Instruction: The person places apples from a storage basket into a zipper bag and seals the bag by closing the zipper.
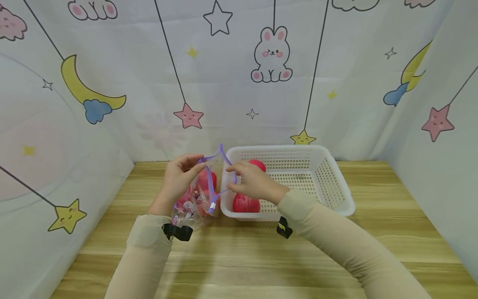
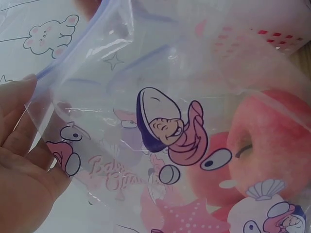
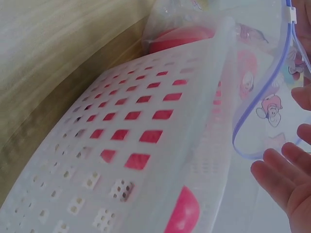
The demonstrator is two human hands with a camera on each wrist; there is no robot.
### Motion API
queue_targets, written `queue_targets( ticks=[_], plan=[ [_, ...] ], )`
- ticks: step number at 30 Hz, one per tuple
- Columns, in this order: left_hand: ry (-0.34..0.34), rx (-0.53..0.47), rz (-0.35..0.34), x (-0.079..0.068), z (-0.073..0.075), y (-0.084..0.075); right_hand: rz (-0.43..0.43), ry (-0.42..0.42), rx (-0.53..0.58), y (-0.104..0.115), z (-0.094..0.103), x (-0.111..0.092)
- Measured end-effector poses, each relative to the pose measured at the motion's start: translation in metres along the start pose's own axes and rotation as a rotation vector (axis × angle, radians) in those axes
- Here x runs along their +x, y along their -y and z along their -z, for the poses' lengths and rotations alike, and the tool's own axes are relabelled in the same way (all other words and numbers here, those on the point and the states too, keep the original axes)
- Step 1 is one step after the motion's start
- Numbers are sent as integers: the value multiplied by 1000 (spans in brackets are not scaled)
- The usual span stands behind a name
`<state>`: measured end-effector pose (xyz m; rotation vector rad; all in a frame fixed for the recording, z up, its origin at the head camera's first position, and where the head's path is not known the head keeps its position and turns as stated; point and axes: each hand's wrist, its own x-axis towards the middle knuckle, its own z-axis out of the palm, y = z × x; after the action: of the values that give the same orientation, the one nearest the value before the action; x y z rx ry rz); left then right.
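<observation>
A clear plastic zip bag with a purple rim and cartoon prints stands with its mouth spread wide. Red apples lie inside its lower part. My left hand pinches the bag's rim on the left side. On the opposite side my right hand has its fingers spread at the purple rim, with nothing gripped in them; the right wrist view shows the fingertips right at the rim. A white slider sits at the rim's near end. Beneath my right hand, a red round fruit lies in the basket.
A white perforated basket stands just right of the bag, its left wall close beside it. Another red round fruit lies toward the basket's back. Under everything is a wooden table, with a printed curtain behind.
</observation>
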<state>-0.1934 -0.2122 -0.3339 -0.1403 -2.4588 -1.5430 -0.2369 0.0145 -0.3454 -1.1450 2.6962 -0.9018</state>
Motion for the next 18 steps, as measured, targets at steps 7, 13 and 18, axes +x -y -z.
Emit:
queue_targets(
  ticks=[7, 13, 18],
  plan=[
    [-3, 13, -11, 1, -1, 3, -6, -6, -11, -9, 2, -3],
    [-6, 6, -4, 1, -2, 3, -19, 4, -31, -13, 4, -4],
    [-16, 8, -4, 2, -3, 4, -21, 3, -33, -13, 4, -4]
  ],
)
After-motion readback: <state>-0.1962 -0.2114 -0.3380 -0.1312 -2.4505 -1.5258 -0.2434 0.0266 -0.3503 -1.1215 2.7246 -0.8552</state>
